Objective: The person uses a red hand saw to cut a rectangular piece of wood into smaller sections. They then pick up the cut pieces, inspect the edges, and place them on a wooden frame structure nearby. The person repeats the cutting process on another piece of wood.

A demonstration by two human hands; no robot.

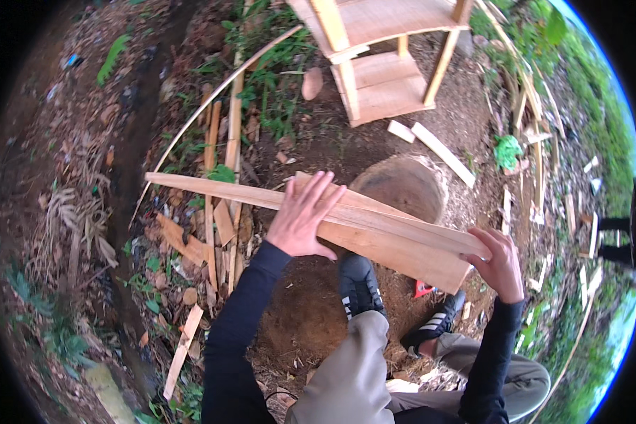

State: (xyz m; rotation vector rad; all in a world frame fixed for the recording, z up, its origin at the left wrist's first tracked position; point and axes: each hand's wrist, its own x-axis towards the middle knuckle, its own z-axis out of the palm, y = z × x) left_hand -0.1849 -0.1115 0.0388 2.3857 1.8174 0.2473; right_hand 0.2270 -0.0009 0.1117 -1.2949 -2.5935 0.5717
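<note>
A long, narrow wooden strip (212,188) lies slantwise over a wider wooden board (403,256); another pale board edge (364,203) shows behind it. My left hand (305,215) rests across the strip, fingers stretched over it and thumb apart at its near side. At the right end, my right hand (500,261) is closed around the strip, fingers on top and thumb underneath by the board's corner. Beyond the boards is a round, hollowed wooden block or stump (406,185), partly hidden by them.
A wooden frame with two shelf-like panels (385,81) stands at the far side. Offcuts (443,153) lie near it. Long wooden strips (212,162) lie on the left, more wood (535,162) on the right. A red object (422,287) sits between my shoes (360,283).
</note>
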